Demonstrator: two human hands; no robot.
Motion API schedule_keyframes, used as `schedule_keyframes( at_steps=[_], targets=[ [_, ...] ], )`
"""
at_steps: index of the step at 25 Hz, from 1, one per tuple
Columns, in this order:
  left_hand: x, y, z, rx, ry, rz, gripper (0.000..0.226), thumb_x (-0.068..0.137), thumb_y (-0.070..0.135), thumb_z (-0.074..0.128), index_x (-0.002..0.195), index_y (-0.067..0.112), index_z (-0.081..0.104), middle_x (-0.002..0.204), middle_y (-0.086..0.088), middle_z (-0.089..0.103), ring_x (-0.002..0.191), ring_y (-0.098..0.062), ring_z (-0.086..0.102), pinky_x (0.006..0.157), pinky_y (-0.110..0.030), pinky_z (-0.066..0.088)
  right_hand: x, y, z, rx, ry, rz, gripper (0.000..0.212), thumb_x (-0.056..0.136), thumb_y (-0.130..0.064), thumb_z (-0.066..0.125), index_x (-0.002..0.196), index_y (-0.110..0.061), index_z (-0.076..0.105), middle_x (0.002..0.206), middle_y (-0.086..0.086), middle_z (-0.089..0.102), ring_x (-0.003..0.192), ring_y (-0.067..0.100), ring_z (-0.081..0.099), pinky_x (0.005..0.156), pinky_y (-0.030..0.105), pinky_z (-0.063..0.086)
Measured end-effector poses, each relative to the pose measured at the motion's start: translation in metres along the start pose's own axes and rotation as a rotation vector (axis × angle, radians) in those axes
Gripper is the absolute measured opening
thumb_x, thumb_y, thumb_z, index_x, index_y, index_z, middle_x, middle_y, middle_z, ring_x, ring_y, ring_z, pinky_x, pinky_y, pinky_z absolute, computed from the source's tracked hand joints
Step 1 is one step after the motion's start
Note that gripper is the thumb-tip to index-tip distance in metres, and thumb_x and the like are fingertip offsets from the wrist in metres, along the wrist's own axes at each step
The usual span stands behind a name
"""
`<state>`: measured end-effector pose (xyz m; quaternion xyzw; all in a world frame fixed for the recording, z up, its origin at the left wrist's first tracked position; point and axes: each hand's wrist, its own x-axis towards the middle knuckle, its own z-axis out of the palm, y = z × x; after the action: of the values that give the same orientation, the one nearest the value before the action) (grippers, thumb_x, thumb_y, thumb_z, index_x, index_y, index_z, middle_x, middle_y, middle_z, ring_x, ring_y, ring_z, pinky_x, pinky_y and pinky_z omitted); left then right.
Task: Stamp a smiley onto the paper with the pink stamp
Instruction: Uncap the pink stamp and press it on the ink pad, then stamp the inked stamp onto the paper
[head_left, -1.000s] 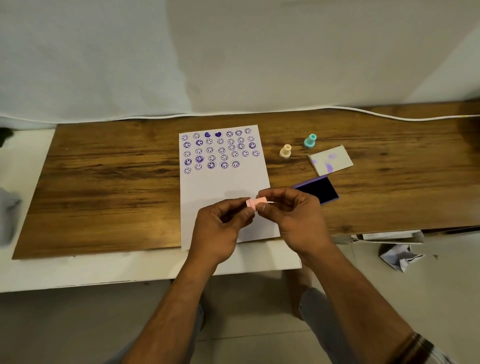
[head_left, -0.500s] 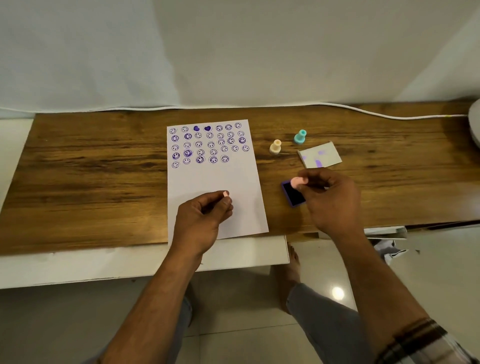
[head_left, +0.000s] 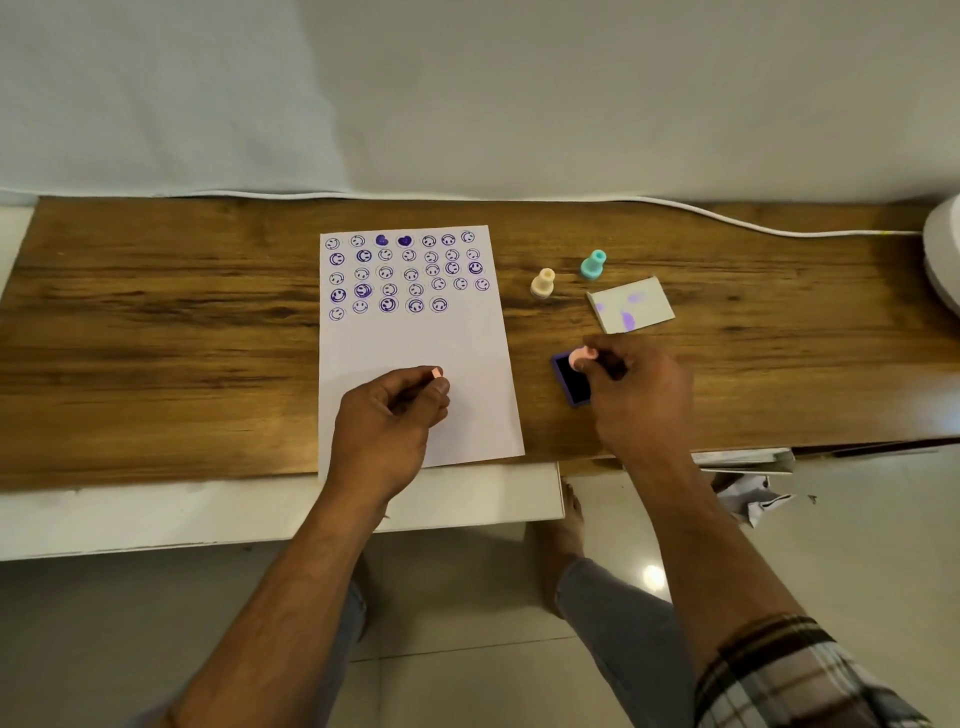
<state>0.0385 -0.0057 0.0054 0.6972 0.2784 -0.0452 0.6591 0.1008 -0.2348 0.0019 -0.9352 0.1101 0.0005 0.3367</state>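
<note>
A white paper (head_left: 457, 358) lies on the wooden table (head_left: 156, 338), its upper part filled with several rows of purple smileys. My right hand (head_left: 636, 400) grips the pink stamp (head_left: 581, 357) and holds it over the purple ink pad (head_left: 570, 382), right of the paper. My left hand (head_left: 387, 415) hovers over the paper's blank lower part, pinching the stamp's small pink cap (head_left: 436, 372) between thumb and fingers.
A cream stamp (head_left: 542, 283) and a teal stamp (head_left: 592, 264) stand right of the paper. The ink pad's white lid (head_left: 631, 305), smeared with purple, lies behind my right hand. A white cable (head_left: 727, 218) runs along the table's back edge. Crumpled paper (head_left: 750, 499) lies below the table's front right.
My hands pulled apart: the right one carried the pink stamp rightward over the ink pad, while the left kept the cap above the paper. The view shifted slightly.
</note>
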Motion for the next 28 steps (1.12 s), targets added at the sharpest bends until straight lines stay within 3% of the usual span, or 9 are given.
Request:
schedule_keyframes(
  at_steps=[4, 13, 20, 28],
  targets=[
    [0.0, 0.002, -0.001, 0.004, 0.008, 0.001, 0.025, 0.092, 0.02, 0.072, 0.116, 0.017, 0.076, 0.107, -0.002, 0.079, 0.097, -0.015, 0.077, 0.099, -0.043, 0.059, -0.004, 0.005, 0.01, -0.078, 0.025, -0.001, 0.026, 0.096, -0.034, 0.074, 0.12, -0.025, 0.075, 0.116, 0.008, 0.073, 0.105, 0.026, 0.066, 0.083, 0.042, 0.06],
    [-0.002, 0.004, -0.001, 0.006, 0.019, -0.008, 0.024, 0.093, 0.022, 0.071, 0.116, 0.018, 0.075, 0.104, -0.001, 0.079, 0.096, -0.014, 0.077, 0.098, -0.04, 0.059, -0.01, -0.004, 0.02, -0.196, 0.075, -0.001, 0.028, 0.097, -0.028, 0.072, 0.124, -0.021, 0.072, 0.113, 0.008, 0.076, 0.102, 0.028, 0.068, 0.084, 0.048, 0.061],
    [-0.003, 0.004, 0.0, 0.031, 0.025, -0.007, 0.024, 0.091, 0.023, 0.073, 0.115, 0.019, 0.076, 0.106, -0.001, 0.079, 0.098, -0.016, 0.076, 0.099, -0.042, 0.059, 0.002, 0.006, 0.012, -0.088, 0.001, 0.094, 0.027, 0.093, -0.04, 0.075, 0.119, -0.032, 0.074, 0.116, 0.004, 0.073, 0.106, 0.024, 0.068, 0.084, 0.043, 0.062],
    [-0.004, 0.002, 0.003, 0.099, 0.027, -0.013, 0.028, 0.09, 0.026, 0.074, 0.118, 0.021, 0.076, 0.113, 0.0, 0.078, 0.105, -0.018, 0.074, 0.103, -0.045, 0.056, -0.002, 0.004, 0.014, -0.124, 0.015, 0.068, 0.027, 0.094, -0.037, 0.075, 0.12, -0.031, 0.072, 0.115, 0.004, 0.074, 0.107, 0.026, 0.068, 0.085, 0.049, 0.062]
  ],
)
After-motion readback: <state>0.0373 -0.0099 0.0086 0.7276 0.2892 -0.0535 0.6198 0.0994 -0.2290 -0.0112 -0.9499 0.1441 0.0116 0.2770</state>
